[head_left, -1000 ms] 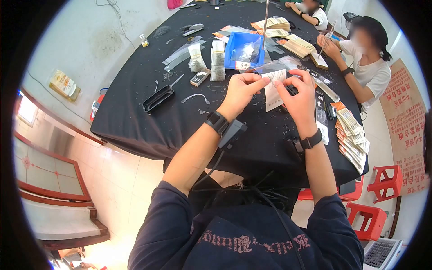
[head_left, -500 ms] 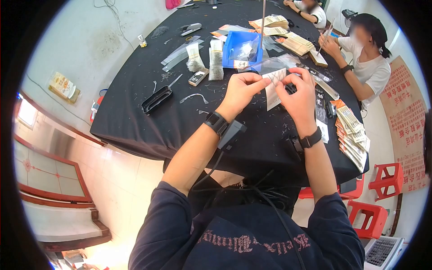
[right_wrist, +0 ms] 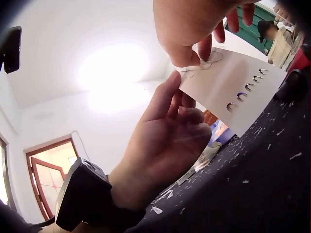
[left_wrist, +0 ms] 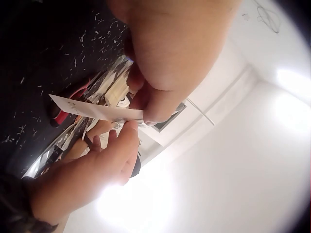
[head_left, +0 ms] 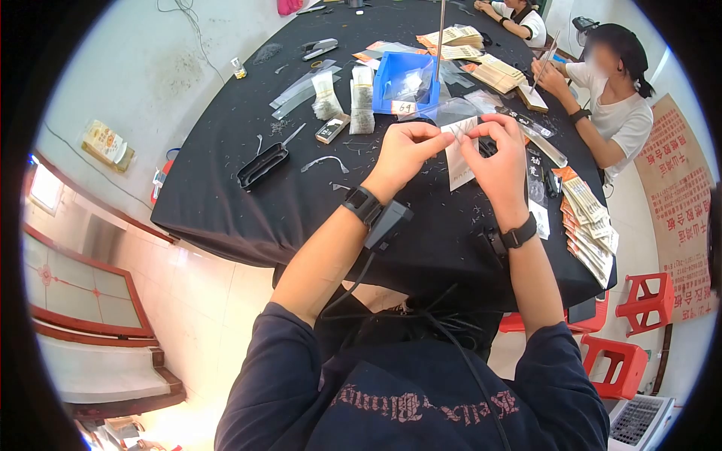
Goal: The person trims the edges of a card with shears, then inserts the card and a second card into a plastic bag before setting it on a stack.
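In the head view my left hand (head_left: 408,156) pinches a white card (head_left: 459,167) at its upper edge between thumb and finger. My right hand (head_left: 498,154) is close beside it, thumb and index finger pinching thin fishing line at the same end of the card. Several small shiny fish hooks (right_wrist: 241,96) sit in a slanting row on the card in the right wrist view. Fine loops of fishing line (right_wrist: 214,59) curl near the right fingertips. From the left wrist, the card (left_wrist: 92,110) appears almost edge-on, with both thumb tips nearly meeting at its end.
Beyond the hands stands a blue bin (head_left: 383,84). Bundled packets (head_left: 362,101), a small box (head_left: 332,128) and a black open case (head_left: 262,166) lie left. Red-handled pliers (left_wrist: 68,104) lie below the card. Printed cards (head_left: 587,218) fan out right; another person (head_left: 613,98) sits beyond.
The card has turned and shows narrower than a second ago, its crossed lines now mostly covered by the fingertips. Both hands stay nearly in place, thumb tips close together.
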### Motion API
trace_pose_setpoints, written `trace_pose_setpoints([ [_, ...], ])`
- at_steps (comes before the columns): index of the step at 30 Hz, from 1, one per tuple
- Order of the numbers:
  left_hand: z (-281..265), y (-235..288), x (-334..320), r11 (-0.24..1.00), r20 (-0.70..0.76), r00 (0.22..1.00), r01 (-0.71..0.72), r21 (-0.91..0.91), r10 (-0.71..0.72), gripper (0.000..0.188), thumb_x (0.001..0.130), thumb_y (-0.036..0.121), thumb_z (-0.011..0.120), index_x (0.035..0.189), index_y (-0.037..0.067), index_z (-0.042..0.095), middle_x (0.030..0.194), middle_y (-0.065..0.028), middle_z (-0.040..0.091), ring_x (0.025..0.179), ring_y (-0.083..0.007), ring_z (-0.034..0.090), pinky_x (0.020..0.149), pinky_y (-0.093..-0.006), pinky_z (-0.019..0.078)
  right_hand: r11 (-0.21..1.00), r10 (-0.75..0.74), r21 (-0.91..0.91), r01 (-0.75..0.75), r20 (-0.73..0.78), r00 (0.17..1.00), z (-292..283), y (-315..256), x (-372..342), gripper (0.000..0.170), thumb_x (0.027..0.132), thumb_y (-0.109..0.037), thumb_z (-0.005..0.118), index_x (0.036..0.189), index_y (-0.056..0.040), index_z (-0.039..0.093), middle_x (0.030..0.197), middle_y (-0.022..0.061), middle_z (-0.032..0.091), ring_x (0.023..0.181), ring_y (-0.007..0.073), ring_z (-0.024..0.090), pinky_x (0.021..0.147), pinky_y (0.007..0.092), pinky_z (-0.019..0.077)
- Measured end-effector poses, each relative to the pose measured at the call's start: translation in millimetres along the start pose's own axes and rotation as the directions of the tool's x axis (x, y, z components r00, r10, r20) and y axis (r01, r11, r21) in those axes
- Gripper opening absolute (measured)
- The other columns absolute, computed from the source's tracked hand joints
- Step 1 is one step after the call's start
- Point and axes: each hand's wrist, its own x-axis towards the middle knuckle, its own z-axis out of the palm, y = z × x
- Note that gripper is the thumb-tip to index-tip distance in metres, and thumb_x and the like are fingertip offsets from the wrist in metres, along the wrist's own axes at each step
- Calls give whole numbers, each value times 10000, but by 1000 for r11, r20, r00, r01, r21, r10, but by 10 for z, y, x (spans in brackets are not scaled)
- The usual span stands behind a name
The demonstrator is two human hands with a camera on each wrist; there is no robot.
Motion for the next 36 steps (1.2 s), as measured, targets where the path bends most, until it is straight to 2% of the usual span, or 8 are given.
trace_pose_setpoints([
  [16,0,-9,2,1000,-6,1000,4,0,-4,202,813,179,747,796,-19,710,685,20,593,615,-39,483,535,-213,366,989,75,121,-79,36,996,12,32,-10,110,681,-126,710,727,-57,637,1043,108,599,1019,304,552,897,393,416],
  [31,-16,-15,7,1000,18,1000,-22,-1,22,196,815,169,747,811,-24,710,708,12,600,626,-47,496,548,-215,378,977,123,165,-133,65,990,15,18,-11,131,737,-166,742,782,-58,683,1038,108,601,1032,282,558,897,374,414],
  [36,-12,-2,-3,1000,18,1000,-15,1,15,194,815,168,746,811,-23,711,705,11,600,625,-47,496,545,-216,377,955,188,215,-206,102,977,27,28,-18,132,740,-162,732,783,-49,679,1070,94,598,1026,246,562,834,338,429],
])
